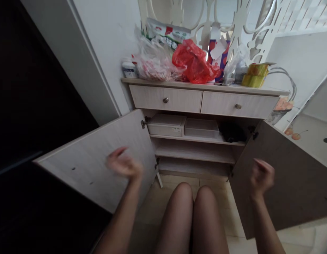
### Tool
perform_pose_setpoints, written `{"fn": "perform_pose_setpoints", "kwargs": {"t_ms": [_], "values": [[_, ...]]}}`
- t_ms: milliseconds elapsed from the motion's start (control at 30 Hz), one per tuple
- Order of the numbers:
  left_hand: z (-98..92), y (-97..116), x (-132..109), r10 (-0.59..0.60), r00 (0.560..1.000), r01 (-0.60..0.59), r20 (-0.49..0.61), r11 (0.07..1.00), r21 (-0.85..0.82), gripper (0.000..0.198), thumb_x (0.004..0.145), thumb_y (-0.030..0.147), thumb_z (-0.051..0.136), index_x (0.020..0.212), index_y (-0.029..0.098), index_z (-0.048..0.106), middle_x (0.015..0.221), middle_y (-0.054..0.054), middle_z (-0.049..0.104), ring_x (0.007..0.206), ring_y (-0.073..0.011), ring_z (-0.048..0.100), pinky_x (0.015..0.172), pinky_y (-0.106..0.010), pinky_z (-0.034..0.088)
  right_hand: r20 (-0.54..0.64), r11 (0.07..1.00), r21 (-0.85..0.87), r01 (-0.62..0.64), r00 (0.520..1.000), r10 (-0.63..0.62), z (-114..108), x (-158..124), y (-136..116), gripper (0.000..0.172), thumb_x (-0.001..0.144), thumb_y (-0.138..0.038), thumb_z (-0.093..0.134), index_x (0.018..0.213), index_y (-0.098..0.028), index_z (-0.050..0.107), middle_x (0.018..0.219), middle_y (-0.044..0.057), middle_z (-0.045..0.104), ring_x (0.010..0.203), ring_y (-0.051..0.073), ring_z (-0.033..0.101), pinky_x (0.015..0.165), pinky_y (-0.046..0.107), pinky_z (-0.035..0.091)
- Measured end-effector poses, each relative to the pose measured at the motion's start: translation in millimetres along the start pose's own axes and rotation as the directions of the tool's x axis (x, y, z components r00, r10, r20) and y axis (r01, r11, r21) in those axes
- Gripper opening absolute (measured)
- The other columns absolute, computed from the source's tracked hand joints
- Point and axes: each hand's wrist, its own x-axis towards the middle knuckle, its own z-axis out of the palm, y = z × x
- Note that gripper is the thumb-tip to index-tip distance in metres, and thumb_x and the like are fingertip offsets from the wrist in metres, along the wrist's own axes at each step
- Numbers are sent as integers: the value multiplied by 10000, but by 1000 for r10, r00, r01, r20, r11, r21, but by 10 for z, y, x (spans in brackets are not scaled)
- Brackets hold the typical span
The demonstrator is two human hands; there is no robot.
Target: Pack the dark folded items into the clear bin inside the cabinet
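I crouch before a low wooden cabinet [195,152] with both doors swung wide. My left hand [123,164] hovers in front of the left door [100,158], smeared by motion, so its fingers are unclear. My right hand [261,176] hangs by the inner face of the right door [285,176], fingers curled loosely with nothing visible in them. On the top shelf inside lie two flat white boxes [167,124] [201,127] and a dark bundle [232,132]. The lower shelves look bare. My knees [192,197] point at the opening.
Two shut drawers [165,98] [238,105] run above the shelves. The cabinet top carries a red plastic bag [193,63], clear bags [155,61], a small white jar [129,69] and yellow-green tape rolls [254,74]. A dark doorway [28,106] fills the left.
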Motion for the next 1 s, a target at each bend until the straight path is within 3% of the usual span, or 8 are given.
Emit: {"fn": "perform_pose_setpoints", "kwargs": {"t_ms": [67, 133, 233, 333, 533, 733, 867, 1000], "values": [[696, 247, -264, 104, 882, -61, 459, 992, -108, 253, 1011, 391, 452, 1081, 219, 624, 983, -74, 701, 958, -228, 660, 875, -429, 533, 106, 993, 33, 112, 988, -115, 691, 260, -94, 377, 974, -431, 401, 1120, -187, 649, 1123, 153, 650, 1081, 273, 590, 967, 425, 456], [1350, 371, -536, 183, 600, -93, 779, 983, -159, 278, 1002, 356, 469, 1120, 173, 642, 1086, -118, 709, 1068, -241, 636, 944, -416, 494, 301, 976, 25, 217, 929, -215, 1301, 546, -122, 374, 987, -318, 373, 1191, -161, 644, 1212, 168, 645, 1100, 260, 590, 977, 400, 457], [2083, 382, -853, 199, 191, -206, 961, 966, -159, 302, 961, 239, 519, 1212, 127, 643, 1241, -161, 676, 1218, -270, 564, 1029, -413, 419, 581, 948, -142, 284, 799, -152, 1915, 906, -70, 370, 981, -227, 417, 1273, -149, 630, 1288, 166, 623, 1075, 251, 588, 913, 351, 464], [2484, 291, -1028, 125, -16, -336, 992, 934, -123, 307, 917, 109, 490, 1150, 77, 688, 1165, -200, 702, 1188, -285, 574, 1021, -423, 393, 709, 901, -302, 313, 706, -7, 2184, 1087, 28, 336, 1000, -228, 468, 1274, -134, 638, 1249, 155, 632, 1016, 217, 584, 804, 285, 433], [2720, 48, -1193, 57, -99, -353, 993, 931, -89, 267, 859, 58, 512, 931, 80, 769, 900, -203, 745, 1013, -284, 640, 969, -427, 382, 729, 883, -355, 306, 682, 57, 2291, 1122, 137, 277, 1020, -227, 468, 1127, -129, 704, 1139, 124, 652, 805, 153, 556, 629, 266, 317], [2622, -26, -1125, 111, -151, -296, 982, 943, -153, 201, 908, 187, 567, 941, 129, 757, 951, -167, 752, 1028, -267, 630, 1007, -397, 358, 745, 892, -293, 344, 667, -12, 2056, 1123, 142, 265, 1023, -246, 467, 1056, -136, 706, 1052, 108, 660, 776, 151, 548, 620, 269, 293], [2234, 53, -940, 230, -138, -225, 963, 940, -257, 190, 952, 247, 549, 935, 158, 716, 943, -104, 749, 952, -217, 646, 1002, -368, 347, 750, 896, -227, 382, 655, -90, 1606, 1000, 120, 261, 1014, -268, 462, 989, -162, 699, 1006, 98, 672, 808, 172, 575, 644, 265, 325], [1457, 185, -777, 378, -52, -169, 924, 909, -381, 219, 989, 295, 512, 910, 190, 687, 890, -73, 732, 892, -196, 646, 972, -362, 356, 709, 900, -88, 427, 662, -245, 974, 623, 32, 292, 1012, -296, 438, 927, -187, 695, 934, 90, 679, 832, 194, 607, 678, 260, 385]]}}
